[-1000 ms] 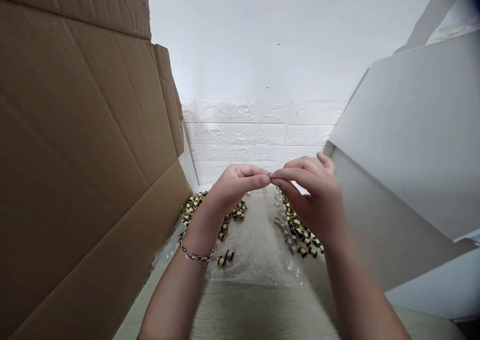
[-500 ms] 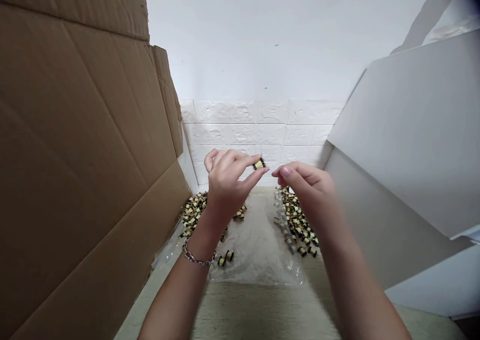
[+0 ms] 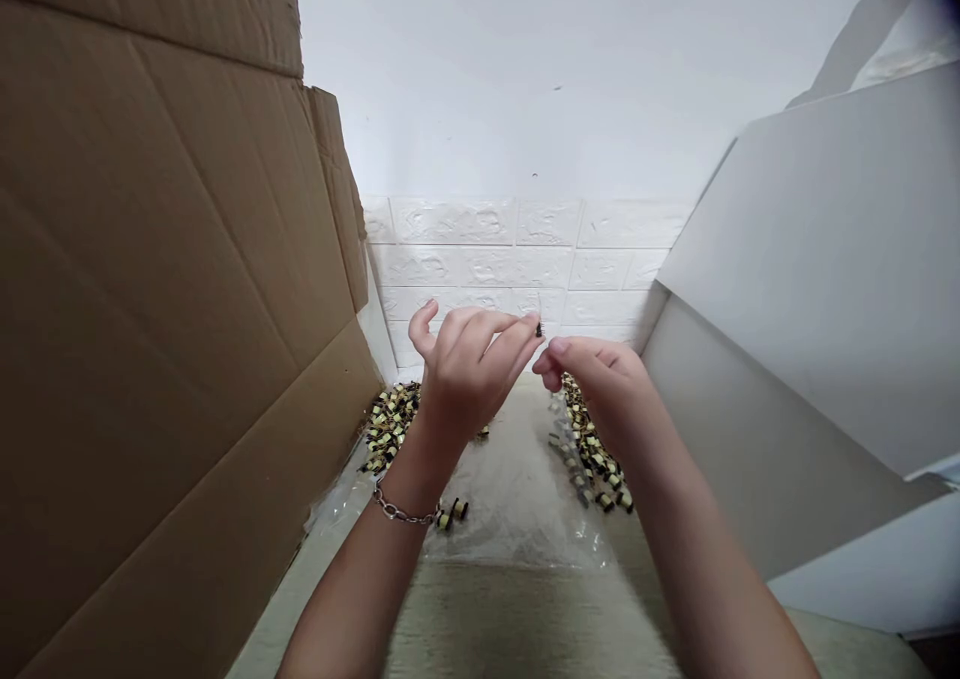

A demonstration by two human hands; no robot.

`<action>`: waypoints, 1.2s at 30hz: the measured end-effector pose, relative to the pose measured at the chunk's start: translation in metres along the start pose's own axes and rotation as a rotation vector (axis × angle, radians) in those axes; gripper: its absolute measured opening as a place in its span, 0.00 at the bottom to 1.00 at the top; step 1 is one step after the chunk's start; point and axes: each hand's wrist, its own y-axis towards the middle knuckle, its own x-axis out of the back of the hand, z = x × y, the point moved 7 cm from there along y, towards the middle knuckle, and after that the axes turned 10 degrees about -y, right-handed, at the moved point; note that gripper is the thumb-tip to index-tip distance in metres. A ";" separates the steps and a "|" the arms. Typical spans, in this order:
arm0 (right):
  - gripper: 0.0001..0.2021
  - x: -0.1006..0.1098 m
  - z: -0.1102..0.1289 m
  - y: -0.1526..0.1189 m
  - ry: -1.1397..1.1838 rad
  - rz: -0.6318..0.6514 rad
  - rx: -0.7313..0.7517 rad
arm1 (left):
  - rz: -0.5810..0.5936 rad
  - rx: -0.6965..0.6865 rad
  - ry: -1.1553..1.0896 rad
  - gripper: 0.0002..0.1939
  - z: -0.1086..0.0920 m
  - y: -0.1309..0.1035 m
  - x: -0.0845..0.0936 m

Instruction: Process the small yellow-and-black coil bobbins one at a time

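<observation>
Sides: brown cardboard panel (image 3: 165, 259) left, flat grey panel (image 3: 817, 249) right, open room between.
Middle: clear plastic sheet (image 3: 517, 489), bare between 2 heaps of yellow-and-black spools (image 3: 394, 421).
Left hand (image 3: 469, 369): thumb and fingertips closed on small black pinned part (image 3: 539, 330).
Right hand (image 3: 604, 374): fingers curled; cannot tell if gripping.
Pinned part: above sheet, mostly hidden.

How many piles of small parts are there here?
2: the left pile, partly behind the left hand, and the right pile, partly behind the right hand. Others may be hidden.
</observation>
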 end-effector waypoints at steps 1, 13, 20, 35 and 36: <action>0.13 -0.001 0.000 0.000 0.007 0.005 -0.004 | 0.004 -0.003 0.003 0.05 0.000 0.000 -0.001; 0.13 -0.006 -0.004 0.003 -0.042 0.048 0.005 | 0.016 -0.004 0.014 0.06 0.000 0.000 -0.001; 0.11 0.002 -0.004 0.008 -0.037 -0.036 0.054 | 0.067 0.012 -0.011 0.07 0.000 -0.002 -0.007; 0.11 0.011 0.005 0.008 -0.158 -0.057 0.196 | 0.104 0.248 -0.242 0.07 0.010 -0.001 -0.013; 0.11 0.011 0.005 0.008 -0.156 -0.052 0.198 | 0.114 0.273 -0.266 0.07 0.011 -0.001 -0.014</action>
